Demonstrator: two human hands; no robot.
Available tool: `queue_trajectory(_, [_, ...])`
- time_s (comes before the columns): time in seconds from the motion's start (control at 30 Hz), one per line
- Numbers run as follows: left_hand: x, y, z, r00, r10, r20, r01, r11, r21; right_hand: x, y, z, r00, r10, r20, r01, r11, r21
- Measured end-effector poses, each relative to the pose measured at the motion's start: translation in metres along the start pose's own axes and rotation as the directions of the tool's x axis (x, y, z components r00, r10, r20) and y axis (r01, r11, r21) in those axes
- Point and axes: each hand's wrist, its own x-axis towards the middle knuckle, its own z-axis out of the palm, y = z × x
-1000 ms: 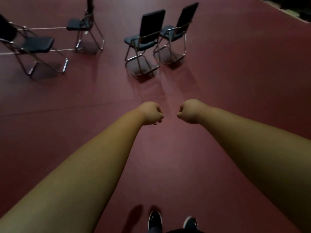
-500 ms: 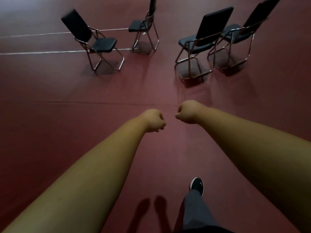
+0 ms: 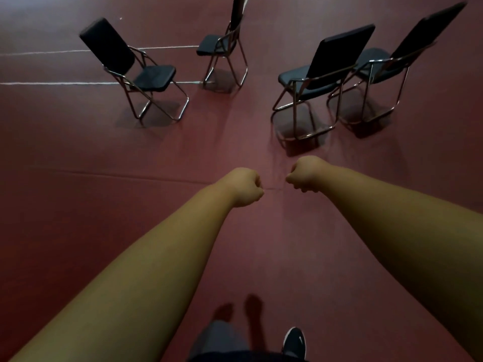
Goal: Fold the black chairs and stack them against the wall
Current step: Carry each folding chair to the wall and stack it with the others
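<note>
Several black folding chairs with chrome frames stand unfolded on the red floor ahead. One chair (image 3: 154, 78) is at the left, another chair (image 3: 222, 45) stands further back in the middle, and two more sit side by side at the right: a near chair (image 3: 321, 74) and a far chair (image 3: 386, 61). Both my arms stretch forward. My left hand (image 3: 244, 186) and my right hand (image 3: 304, 173) are curled into fists, holding nothing, a short gap between them. Both hands are well short of every chair.
The red floor (image 3: 78, 205) spreads wide between me and the chairs, with a seam across it. Two white lines (image 3: 52, 82) run over the floor at the far left. My shoe (image 3: 294, 343) and trouser leg show at the bottom. No wall is visible.
The view has swung left and closed in on the chairs; the left chair and the middle chair have come further into view. My fists keep the same pose. My feet have stepped.
</note>
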Motion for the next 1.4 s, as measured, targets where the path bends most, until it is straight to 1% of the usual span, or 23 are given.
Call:
queue_trajectory(0.1, [0.045, -0.015, -0.027, 1.000, -0.007, -0.003, 0.007, 0.999, -0.049, 0.047, -0.013, -0.025, 0.998, -0.044, -0.046, 0.044, 0.999, -0.014])
queue_trajectory(0.23, [0.121, -0.054, -0.069, 1.000, -0.006, -0.021, 0.004, 0.996, -0.091, 0.125, -0.043, -0.053, 0.991, -0.088, -0.104, 0.085, 0.996, -0.025])
queue_trajectory(0.37, [0.210, -0.098, -0.114, 1.000, 0.009, -0.008, -0.010, 0.996, -0.094, 0.203, -0.067, -0.088, 0.993, -0.041, -0.110, 0.039, 0.999, -0.020])
queue_trajectory(0.47, [0.273, -0.122, -0.153, 0.999, 0.043, -0.008, -0.043, 0.994, -0.099, 0.260, -0.081, -0.123, 0.994, 0.021, -0.110, -0.021, 1.000, 0.003])
queue_trajectory(0.57, [0.334, -0.136, -0.191, 0.996, 0.080, 0.028, -0.077, 0.993, -0.092, 0.312, -0.095, -0.162, 0.990, 0.085, -0.109, -0.085, 0.996, 0.003])
queue_trajectory(0.67, [0.387, -0.140, -0.226, 0.992, 0.119, 0.045, -0.116, 0.991, -0.062, 0.360, -0.098, -0.196, 0.986, 0.123, -0.113, -0.118, 0.991, 0.058])
queue_trajectory(0.77, [0.440, -0.129, -0.256, 0.986, 0.157, 0.063, -0.154, 0.987, -0.040, 0.399, -0.090, -0.227, 0.980, 0.166, -0.107, -0.153, 0.980, 0.127])
queue_trajectory(0.87, [0.492, -0.111, -0.272, 0.977, 0.196, 0.078, -0.193, 0.980, -0.051, 0.429, -0.072, -0.255, 0.972, 0.200, -0.123, -0.185, 0.975, 0.126])
queue_trajectory(0.93, [0.529, -0.094, -0.278, 0.968, 0.225, 0.111, -0.223, 0.974, -0.031, 0.455, -0.050, -0.270, 0.966, 0.215, -0.143, -0.196, 0.971, 0.135])
queue_trajectory(1.0, [0.560, -0.079, -0.283, 0.958, 0.251, 0.137, -0.252, 0.968, -0.009, 0.477, -0.029, -0.278, 0.966, 0.223, -0.131, -0.204, 0.968, 0.144])
queue_trajectory(1.1, [0.622, -0.045, -0.290, 0.945, 0.271, 0.182, -0.281, 0.959, 0.026, 0.518, 0.015, -0.295, 0.957, 0.274, -0.100, -0.243, 0.938, 0.249])
queue_trajectory(1.27, [0.722, 0.005, -0.309, 0.944, 0.252, 0.214, -0.267, 0.963, 0.043, 0.589, 0.081, -0.336, 0.949, 0.312, -0.040, -0.268, 0.868, 0.418])
queue_trajectory(1.33, [0.757, 0.031, -0.321, 0.941, 0.252, 0.224, -0.272, 0.960, 0.066, 0.615, 0.103, -0.356, 0.945, 0.328, 0.011, -0.294, 0.831, 0.471])
queue_trajectory(1.4, [0.794, 0.058, -0.337, 0.938, 0.276, 0.208, -0.297, 0.952, 0.074, 0.644, 0.122, -0.385, 0.937, 0.349, 0.023, -0.303, 0.776, 0.553])
